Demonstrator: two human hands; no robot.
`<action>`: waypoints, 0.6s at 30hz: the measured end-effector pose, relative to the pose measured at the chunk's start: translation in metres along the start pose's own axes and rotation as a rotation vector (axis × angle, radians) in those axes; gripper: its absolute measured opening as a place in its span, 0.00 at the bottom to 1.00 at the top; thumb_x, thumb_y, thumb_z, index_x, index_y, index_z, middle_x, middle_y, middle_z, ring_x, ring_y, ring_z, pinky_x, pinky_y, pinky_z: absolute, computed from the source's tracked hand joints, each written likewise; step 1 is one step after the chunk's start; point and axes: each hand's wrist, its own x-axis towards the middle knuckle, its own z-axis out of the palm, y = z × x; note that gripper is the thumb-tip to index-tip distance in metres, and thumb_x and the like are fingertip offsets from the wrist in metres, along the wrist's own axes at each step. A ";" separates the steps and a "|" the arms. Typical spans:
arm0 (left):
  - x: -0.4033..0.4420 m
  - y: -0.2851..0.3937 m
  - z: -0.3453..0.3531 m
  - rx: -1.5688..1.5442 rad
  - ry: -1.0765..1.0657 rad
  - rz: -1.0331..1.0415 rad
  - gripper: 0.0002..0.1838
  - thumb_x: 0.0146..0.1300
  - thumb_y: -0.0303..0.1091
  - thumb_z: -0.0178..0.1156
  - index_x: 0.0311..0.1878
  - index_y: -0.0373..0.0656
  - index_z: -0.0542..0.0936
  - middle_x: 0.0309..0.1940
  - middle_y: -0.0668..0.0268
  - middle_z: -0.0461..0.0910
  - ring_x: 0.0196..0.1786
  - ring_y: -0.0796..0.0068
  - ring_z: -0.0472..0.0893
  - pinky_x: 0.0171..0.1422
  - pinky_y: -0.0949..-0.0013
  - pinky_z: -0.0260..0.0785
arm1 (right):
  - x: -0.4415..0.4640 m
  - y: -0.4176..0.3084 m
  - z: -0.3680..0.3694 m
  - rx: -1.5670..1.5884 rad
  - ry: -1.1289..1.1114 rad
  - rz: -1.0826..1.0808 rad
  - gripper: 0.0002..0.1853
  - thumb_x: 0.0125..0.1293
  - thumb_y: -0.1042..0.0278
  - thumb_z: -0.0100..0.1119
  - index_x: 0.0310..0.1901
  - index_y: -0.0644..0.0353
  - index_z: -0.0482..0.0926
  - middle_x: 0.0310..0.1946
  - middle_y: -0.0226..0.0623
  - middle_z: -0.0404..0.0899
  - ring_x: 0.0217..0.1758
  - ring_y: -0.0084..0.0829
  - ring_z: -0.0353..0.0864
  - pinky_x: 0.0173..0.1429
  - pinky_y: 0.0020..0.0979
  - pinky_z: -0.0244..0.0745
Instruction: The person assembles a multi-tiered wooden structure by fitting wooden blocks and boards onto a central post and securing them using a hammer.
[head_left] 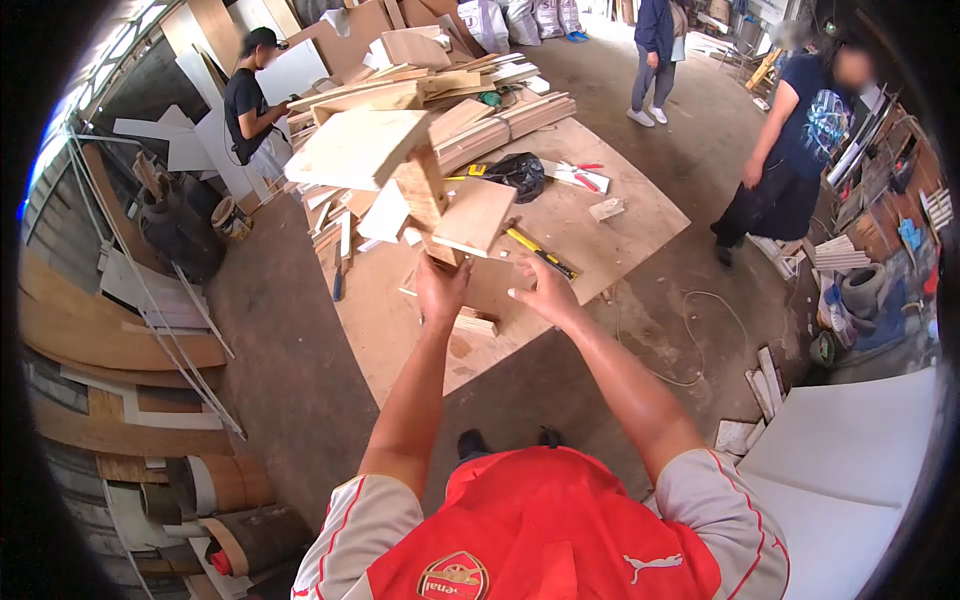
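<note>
My left hand (441,288) is wrapped round the lower end of an upright wooden post, part of a wooden assembly (424,190) with flat boards fixed at its top and side. My right hand (545,290) has its fingers apart, just right of the assembly and below its small side board (476,216); it holds nothing. A yellow and black tool (541,252) lies on the plywood table (625,215) beyond my right hand. Short wood blocks (476,321) lie on the table between my forearms.
A wood pile (510,130) covers the table's far side, with a black plastic bag (518,175) and red-handled pliers (588,178) nearby. One person (258,105) stands at the far left, another (790,140) at right, a third (655,60) farther back. A cable (690,380) lies on the floor.
</note>
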 end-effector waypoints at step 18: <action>-0.012 0.002 0.011 -0.126 0.088 -0.230 0.29 0.55 0.38 0.76 0.59 0.37 0.78 0.44 0.51 0.88 0.49 0.58 0.89 0.55 0.60 0.79 | 0.016 0.024 -0.016 0.076 -0.224 0.030 0.27 0.62 0.55 0.73 0.59 0.57 0.79 0.44 0.43 0.86 0.50 0.45 0.86 0.54 0.44 0.79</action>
